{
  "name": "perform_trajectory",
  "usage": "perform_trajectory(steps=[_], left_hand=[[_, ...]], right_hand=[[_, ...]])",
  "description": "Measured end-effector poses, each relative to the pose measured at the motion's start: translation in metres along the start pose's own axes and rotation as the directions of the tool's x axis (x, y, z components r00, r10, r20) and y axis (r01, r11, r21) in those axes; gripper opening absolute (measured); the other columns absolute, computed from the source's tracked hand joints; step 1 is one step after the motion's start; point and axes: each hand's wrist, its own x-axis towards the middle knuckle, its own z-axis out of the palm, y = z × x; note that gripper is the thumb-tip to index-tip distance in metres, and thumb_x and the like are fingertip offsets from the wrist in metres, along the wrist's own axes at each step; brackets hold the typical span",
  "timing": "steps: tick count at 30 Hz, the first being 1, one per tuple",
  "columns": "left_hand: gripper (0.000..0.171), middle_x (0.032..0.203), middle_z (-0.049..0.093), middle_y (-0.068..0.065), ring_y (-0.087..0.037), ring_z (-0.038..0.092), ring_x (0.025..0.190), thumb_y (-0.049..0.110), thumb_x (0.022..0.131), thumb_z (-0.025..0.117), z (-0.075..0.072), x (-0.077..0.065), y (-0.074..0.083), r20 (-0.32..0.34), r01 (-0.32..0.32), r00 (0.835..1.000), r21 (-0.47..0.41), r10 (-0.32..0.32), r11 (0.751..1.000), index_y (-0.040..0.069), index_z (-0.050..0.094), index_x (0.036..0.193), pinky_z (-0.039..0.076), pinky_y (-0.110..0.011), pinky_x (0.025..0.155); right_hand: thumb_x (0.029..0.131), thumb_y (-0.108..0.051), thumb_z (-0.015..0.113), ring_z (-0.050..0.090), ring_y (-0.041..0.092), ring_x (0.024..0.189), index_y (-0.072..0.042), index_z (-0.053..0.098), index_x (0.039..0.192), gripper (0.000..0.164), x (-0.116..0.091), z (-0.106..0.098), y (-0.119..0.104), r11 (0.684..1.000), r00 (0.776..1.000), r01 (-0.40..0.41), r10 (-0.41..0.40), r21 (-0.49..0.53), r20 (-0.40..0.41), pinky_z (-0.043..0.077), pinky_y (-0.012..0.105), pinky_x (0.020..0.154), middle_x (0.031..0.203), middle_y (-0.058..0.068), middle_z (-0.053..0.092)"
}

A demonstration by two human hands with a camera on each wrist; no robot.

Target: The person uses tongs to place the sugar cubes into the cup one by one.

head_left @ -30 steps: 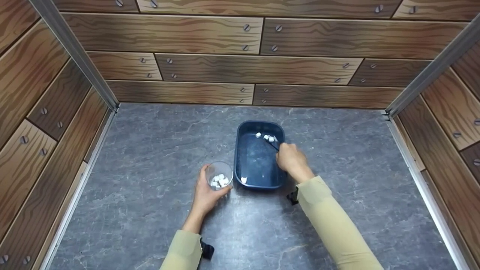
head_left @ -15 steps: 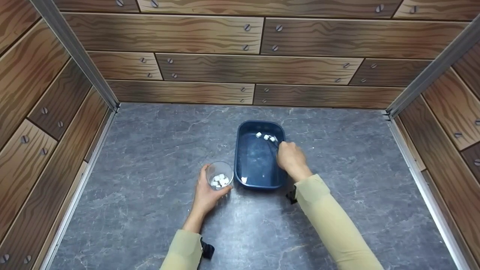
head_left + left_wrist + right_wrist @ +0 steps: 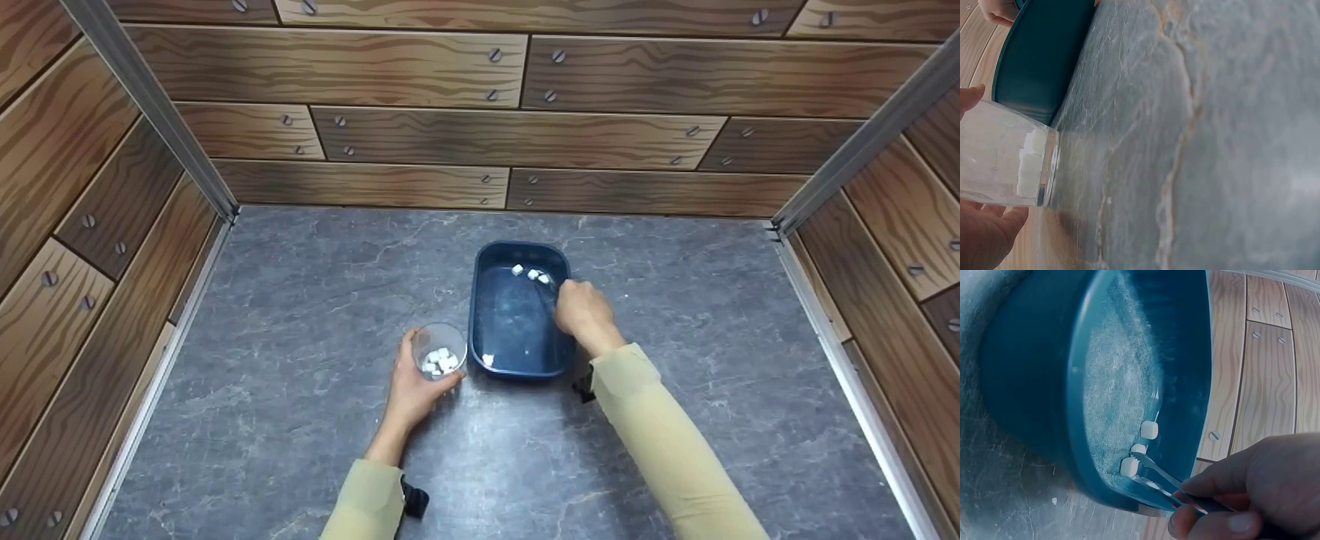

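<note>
My left hand (image 3: 411, 394) holds a clear plastic cup (image 3: 442, 330) upright on the grey surface, fingers and thumb round its sides. Several white cubes (image 3: 441, 361) lie in its bottom. Right of the cup, a blue bin (image 3: 511, 322) has a few more white cubes near its far end. My right hand (image 3: 585, 311) is over the bin's right rim, pinching tweezers (image 3: 1163, 475) between thumb and fingers. In the right wrist view the tweezer tips are spread beside a white cube (image 3: 1129, 467). Another cube (image 3: 1149, 430) sits just beyond.
A small white piece (image 3: 487, 360) lies in the bin's near left corner. Wood-patterned walls (image 3: 420, 139) enclose the back and both sides, with metal posts at the corners. A tiny white speck (image 3: 625, 295) is on the surface right of the bin.
My right hand has shifted slightly away from me, and the tweezers have swung a little to the right among the cubes. The left hand and cup stay put.
</note>
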Motion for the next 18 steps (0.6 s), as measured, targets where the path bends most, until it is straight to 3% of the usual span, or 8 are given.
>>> perform_trajectory(steps=[18], left_hand=[[0.101, 0.139, 0.046, -0.029, -0.042, 0.044, 0.128, 0.023, 0.064, 0.092, 0.0008, -0.0003, 0.0004, -0.011, -0.03, 1.0, -0.021, 0.03, 0.999, -0.003, 0.035, 0.143, 0.036, -0.052, 0.106]], right_hand=[[0.088, -0.006, 0.054, 0.062, 0.043, 0.103, 0.001, 0.071, 0.103, 0.023, 0.0024, -0.0033, 0.0052, 1.0, 0.998, -0.02, 0.019, 0.011, 0.063, 0.052, 0.054, 0.079, 0.112, 0.029, 0.064]])
